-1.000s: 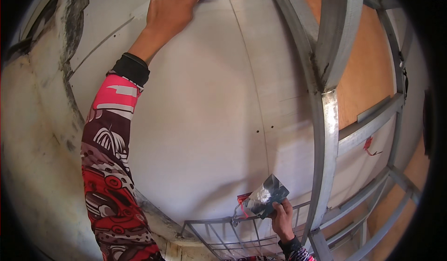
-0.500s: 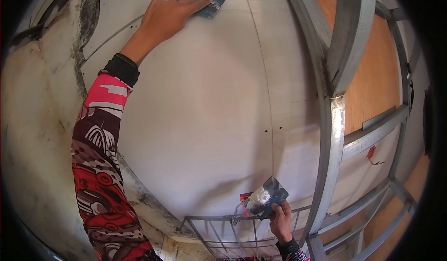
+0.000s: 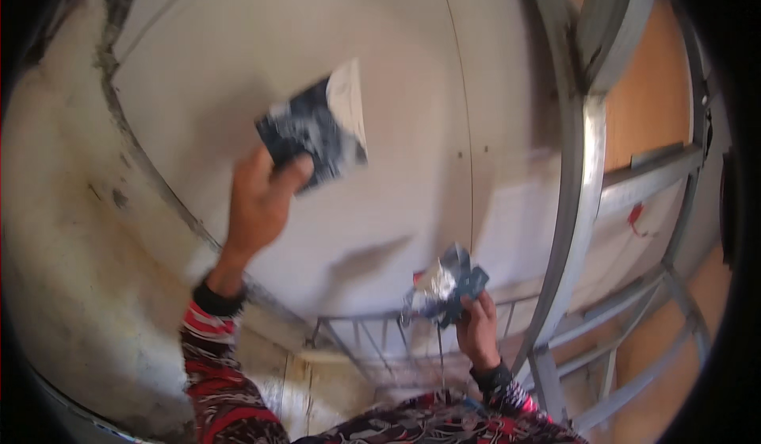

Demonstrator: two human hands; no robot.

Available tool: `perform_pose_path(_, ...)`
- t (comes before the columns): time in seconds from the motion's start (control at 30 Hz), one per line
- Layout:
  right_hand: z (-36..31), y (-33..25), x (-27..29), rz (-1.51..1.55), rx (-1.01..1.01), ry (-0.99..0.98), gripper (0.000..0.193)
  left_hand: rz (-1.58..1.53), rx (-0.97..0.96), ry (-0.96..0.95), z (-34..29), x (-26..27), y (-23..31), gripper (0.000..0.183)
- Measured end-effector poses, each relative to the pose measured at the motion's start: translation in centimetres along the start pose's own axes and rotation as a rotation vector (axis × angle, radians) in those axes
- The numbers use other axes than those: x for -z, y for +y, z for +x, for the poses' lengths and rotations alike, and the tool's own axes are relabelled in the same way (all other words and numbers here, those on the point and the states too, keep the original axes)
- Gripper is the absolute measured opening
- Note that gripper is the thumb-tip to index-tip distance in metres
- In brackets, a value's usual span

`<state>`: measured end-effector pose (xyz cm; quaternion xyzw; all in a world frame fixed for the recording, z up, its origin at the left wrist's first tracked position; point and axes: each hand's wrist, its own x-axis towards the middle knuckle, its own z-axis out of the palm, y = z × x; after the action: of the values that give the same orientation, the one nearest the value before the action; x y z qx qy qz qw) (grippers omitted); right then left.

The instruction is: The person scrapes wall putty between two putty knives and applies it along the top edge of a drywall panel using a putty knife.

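My left hand is closed on a flat dark putty scraper, its thumb across the blade. White putty covers the blade's upper right part, and the scraper looks apart from the white board behind it. Lower down and to the right, my right hand grips a second flat putty scraper, dark with pale, shiny smears. Motion blurs both blades somewhat. A thin seam with two dark screw dots beside it runs down the board.
A grey metal frame rises at the right, before an orange-brown panel. A stained, rough wall curves along the left. A metal grille stands at the bottom behind my right hand. A red piece with wires hangs at the right.
My left hand has come down from the top of the board with its scraper, whose putty-covered face now shows. My right hand still holds its scraper, slightly higher in view. The view has shifted.
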<state>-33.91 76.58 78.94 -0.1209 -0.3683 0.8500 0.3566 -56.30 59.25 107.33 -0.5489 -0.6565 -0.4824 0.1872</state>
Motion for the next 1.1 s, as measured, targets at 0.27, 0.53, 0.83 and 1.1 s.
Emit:
perform_pose_path(0.27, 2.2, -0.3, 0.7, -0.006, -0.033, -0.072, 0.025, -0.508, 0.423, 0.019, -14.9, -12.4, -3.6, 0.015)
perform_pose_path(0.53, 2.5, -0.5, 2.0, -0.080, -0.068, -0.146, 0.025, -0.107, 0.222, -0.246, -20.7, -14.3, -4.5, 0.015)
perform_pose_path(0.83, 2.8, -0.1, 2.7, -0.133, -0.097, -0.093, 0.025, -0.007, 0.422, -0.224, -29.4, -16.6, -9.5, 0.017)
perform_pose_path(1.1, 2.2, 1.1, 2.4, -0.476, -0.064, -0.079, 0.021, -0.715, 1.017, 0.157, -29.7, -17.9, -6.0, 0.014)
